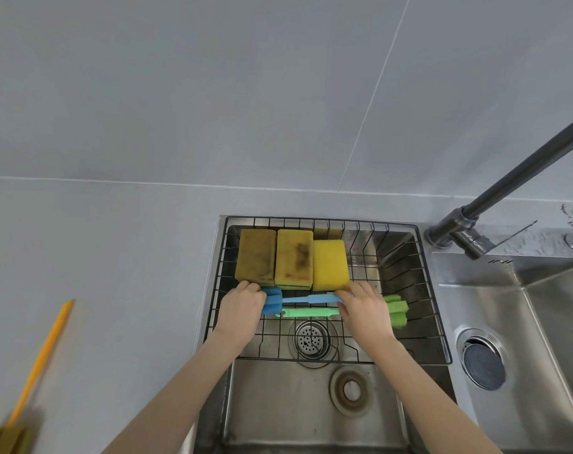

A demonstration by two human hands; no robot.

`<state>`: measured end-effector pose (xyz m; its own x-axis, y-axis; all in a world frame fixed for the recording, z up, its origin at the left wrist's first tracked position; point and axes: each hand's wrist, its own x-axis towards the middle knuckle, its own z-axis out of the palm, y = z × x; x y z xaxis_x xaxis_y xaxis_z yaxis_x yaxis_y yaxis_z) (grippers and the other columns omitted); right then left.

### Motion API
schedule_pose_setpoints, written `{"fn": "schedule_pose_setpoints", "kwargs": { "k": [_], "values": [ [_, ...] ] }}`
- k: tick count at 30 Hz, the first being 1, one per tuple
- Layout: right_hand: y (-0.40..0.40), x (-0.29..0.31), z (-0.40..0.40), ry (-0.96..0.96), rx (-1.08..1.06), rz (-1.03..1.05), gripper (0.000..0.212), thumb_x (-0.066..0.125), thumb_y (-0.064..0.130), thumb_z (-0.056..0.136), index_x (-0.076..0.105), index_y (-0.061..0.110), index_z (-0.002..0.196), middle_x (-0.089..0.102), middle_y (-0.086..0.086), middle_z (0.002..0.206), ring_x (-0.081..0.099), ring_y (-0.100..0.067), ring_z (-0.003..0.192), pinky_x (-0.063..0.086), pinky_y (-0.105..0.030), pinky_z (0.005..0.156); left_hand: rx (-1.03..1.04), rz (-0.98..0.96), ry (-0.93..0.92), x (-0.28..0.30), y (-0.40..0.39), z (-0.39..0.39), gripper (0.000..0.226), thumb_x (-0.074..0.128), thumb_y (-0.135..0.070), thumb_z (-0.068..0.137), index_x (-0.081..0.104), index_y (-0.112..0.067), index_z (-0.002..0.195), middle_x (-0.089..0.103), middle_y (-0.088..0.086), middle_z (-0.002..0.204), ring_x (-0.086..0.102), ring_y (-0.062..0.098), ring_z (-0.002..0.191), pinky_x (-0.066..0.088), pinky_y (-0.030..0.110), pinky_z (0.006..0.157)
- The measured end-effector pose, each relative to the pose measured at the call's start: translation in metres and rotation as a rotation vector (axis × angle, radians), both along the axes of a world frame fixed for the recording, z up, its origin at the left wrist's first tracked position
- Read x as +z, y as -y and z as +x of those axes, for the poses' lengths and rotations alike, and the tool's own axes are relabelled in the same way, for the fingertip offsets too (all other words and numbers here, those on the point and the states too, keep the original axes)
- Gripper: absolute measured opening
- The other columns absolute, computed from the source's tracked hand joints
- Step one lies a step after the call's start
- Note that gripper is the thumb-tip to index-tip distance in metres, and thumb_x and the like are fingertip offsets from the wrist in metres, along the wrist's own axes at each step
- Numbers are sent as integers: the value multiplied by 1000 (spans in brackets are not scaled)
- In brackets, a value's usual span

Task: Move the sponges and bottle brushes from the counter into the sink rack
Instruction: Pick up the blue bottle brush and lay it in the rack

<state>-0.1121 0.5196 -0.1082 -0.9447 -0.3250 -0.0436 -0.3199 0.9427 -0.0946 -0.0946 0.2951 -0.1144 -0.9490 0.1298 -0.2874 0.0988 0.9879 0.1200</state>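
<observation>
A black wire sink rack (429,309) spans the left basin. At its back lie three sponges side by side: a dark stained sponge (256,255), a spotted yellow sponge (294,258) and a clean yellow sponge (330,265). In front of them lie a blue bottle brush (306,299) and a green bottle brush (311,312), whose foam head points right. My left hand (241,306) grips the blue brush's foam head. My right hand (365,308) rests on both handles. An orange-handled bottle brush (41,362) lies on the counter at the far left.
The steel sink (278,404) has a drain under the rack and another fitting nearer me. A second basin (540,322) with a round plug lies to the right. A dark faucet (508,188) reaches over from the right. Grey counter stretches left of the sink.
</observation>
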Motion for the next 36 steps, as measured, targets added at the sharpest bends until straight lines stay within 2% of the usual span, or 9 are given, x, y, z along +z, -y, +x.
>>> {"fn": "schedule_pose_setpoints", "kwargs": {
  "k": [5, 8, 11, 14, 16, 19, 24, 31, 36],
  "values": [
    [4, 5, 2, 97, -21, 34, 18, 68, 1, 75, 68, 8, 92, 69, -9, 90, 63, -30, 87, 53, -38, 73, -16, -22, -4, 10, -4, 5, 25, 56, -18, 89, 56, -10, 113, 62, 8, 114, 55, 20, 104, 47, 33, 90],
    [10, 17, 8, 73, -11, 5, 19, 80, -2, 60, 70, 9, 73, 70, -7, 68, 65, -27, 62, 54, -32, 54, -16, 3, -22, 17, -5, 14, 29, 51, -19, 90, 51, -10, 119, 59, 8, 120, 52, 22, 110, 45, 34, 92],
    [26, 30, 12, 87, -42, -140, 11, 66, 6, 79, 70, 10, 89, 71, -8, 79, 65, -28, 73, 51, -34, 61, 7, 64, -48, 30, 0, 25, 33, 48, -17, 92, 49, -13, 125, 54, 7, 131, 50, 23, 117, 44, 37, 95],
    [49, 40, 16, 138, -108, -348, 23, 52, 15, 90, 61, 17, 111, 70, -2, 93, 62, -19, 77, 45, -26, 61, 69, 178, -125, 44, 13, 39, 33, 45, -19, 93, 49, -17, 126, 57, 2, 130, 54, 20, 112, 46, 34, 94],
    [70, 45, 24, 178, -137, -486, 26, 53, 14, 90, 59, 18, 115, 67, 2, 88, 57, -11, 68, 41, -18, 56, 117, 257, -180, 50, 24, 52, 36, 44, -19, 94, 45, -19, 129, 55, 1, 131, 54, 19, 112, 47, 33, 93],
    [105, 46, 44, 300, -165, -629, 25, 52, 13, 92, 57, 17, 116, 61, 6, 86, 56, -6, 73, 39, -7, 58, 162, 315, -209, 53, 47, 74, 46, 45, -21, 93, 33, -20, 137, 40, 1, 144, 44, 20, 124, 42, 35, 99],
    [171, 48, 79, 405, -60, -697, 26, 54, 9, 90, 57, 17, 114, 61, 7, 95, 58, -7, 86, 45, -14, 76, 257, 264, -174, 55, 105, 116, 49, 41, -30, 94, 25, -24, 140, 21, 0, 155, 25, 17, 138, 30, 34, 110],
    [270, 57, 132, 524, 239, -658, 21, 53, 15, 89, 59, 17, 109, 60, 0, 110, 58, -12, 88, 48, -27, 84, 473, 246, -191, 72, 208, 160, 30, 43, -19, 95, 53, -19, 123, 47, 1, 139, 42, 20, 127, 40, 34, 99],
    [336, 59, 167, 729, 198, -611, 36, 57, 38, 86, 53, 15, 113, 61, -6, 104, 58, -21, 92, 46, -31, 80, 351, 236, -67, 90, 268, 151, 23, 47, -21, 94, 62, -21, 112, 60, -1, 122, 52, 20, 115, 43, 34, 95]
  ]
}}
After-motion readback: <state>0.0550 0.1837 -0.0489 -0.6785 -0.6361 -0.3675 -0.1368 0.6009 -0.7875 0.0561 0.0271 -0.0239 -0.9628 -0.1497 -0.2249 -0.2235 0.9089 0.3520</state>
